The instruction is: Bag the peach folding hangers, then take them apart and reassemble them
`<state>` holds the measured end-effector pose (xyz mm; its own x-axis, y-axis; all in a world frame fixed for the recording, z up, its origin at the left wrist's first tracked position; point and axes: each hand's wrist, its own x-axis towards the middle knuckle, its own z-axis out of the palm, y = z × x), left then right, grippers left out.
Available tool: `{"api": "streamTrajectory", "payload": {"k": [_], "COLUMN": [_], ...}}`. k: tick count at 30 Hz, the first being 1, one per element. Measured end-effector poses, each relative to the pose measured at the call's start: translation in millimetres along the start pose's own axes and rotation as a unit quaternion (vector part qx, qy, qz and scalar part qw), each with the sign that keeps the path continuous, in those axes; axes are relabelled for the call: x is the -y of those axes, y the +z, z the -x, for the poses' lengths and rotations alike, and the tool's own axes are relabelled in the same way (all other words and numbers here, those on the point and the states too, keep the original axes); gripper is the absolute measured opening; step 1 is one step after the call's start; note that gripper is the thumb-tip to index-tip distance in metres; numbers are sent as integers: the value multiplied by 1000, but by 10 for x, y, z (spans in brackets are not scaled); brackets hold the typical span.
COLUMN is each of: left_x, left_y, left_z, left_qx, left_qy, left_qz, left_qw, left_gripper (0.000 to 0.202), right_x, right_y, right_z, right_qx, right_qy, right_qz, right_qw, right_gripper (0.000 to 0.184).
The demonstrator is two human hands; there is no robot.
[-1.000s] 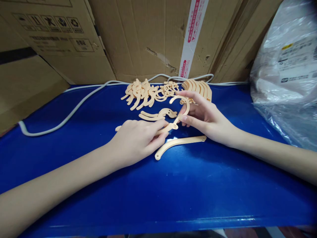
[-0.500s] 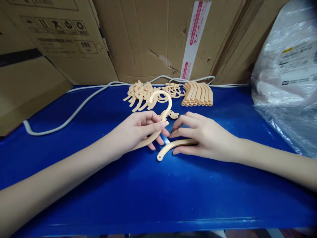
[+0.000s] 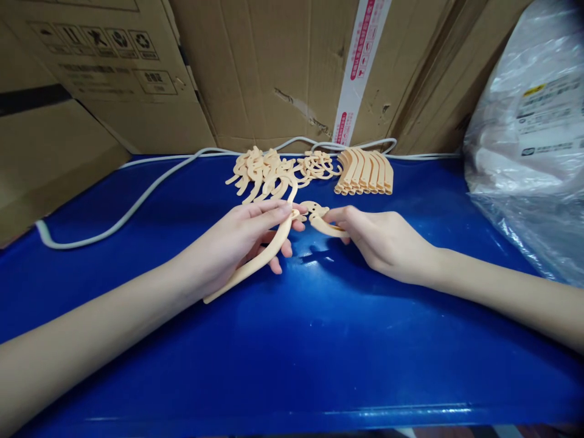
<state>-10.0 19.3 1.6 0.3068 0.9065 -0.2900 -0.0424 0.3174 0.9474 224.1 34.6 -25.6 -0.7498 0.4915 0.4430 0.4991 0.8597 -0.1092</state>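
My left hand [image 3: 255,234] pinches a beige hanger hook joined to a curved hanger arm [image 3: 255,263]; the hook's curl points up and away, and the arm slants down toward my wrist. To its right, my right hand [image 3: 378,240] is closed on a second curved hanger arm [image 3: 326,227], lifted off the table, its holed end toward the left hand. The two pieces are apart. A small beige piece with dark holes [image 3: 314,208] lies just behind, partly hidden by the fingers.
At the back of the blue table [image 3: 292,353] lie a heap of beige hook pieces [image 3: 255,173], some rings [image 3: 317,165] and a row of curved hanger arms [image 3: 365,172]. A white cable [image 3: 150,198] runs behind them. Cardboard boxes [image 3: 274,67] and a plastic-wrapped bundle [image 3: 524,134] stand around.
My right hand has picked the second hanger arm up from the table and raised it toward the left hand. My left hand has turned its piece, showing more of the arm.
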Motion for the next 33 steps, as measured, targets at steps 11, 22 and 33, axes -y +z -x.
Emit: {"api": "streamTrajectory", "payload": {"k": [11, 22, 33], "left_x": [-24, 53, 3], "left_y": [59, 17, 60], "left_z": [76, 43, 62], "left_qx": [84, 113, 84], "left_qy": [-53, -47, -29], "left_qz": [25, 15, -2], "left_qw": [995, 992, 996], "left_gripper": [20, 17, 10], "right_x": [52, 74, 79], "right_y": [-45, -25, -20], "right_z": [2, 15, 40], "right_qx": [-8, -72, -84], "right_qy": [-82, -104, -129], "right_qz": [106, 215, 231], "right_qw": [991, 968, 961], "right_gripper": [37, 30, 26]}}
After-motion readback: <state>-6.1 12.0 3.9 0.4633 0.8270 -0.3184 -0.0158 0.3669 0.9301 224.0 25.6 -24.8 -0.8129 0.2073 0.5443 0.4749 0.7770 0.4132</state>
